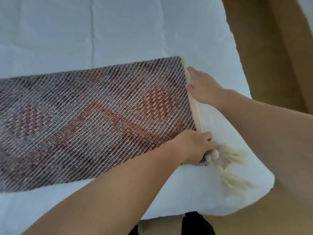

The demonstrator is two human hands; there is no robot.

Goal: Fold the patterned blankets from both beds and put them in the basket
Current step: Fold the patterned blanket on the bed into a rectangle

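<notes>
Head view: no writing is legible. A patterned blanket (88, 119), woven grey-maroon with orange motifs and cream tassels (227, 160), lies folded on a white bed (118, 31). Left hand (193, 146) seemingly pinches its 4 o'clock corner; right hand (203, 87) rests open-fingered at 2 o'clock.

I am in a bedroom: a bed (118, 31) with a white quilted cover fills my view, a woven patterned blanket (88, 116) lies across it, and brown floor (271, 48) runs beside the bed.
</notes>
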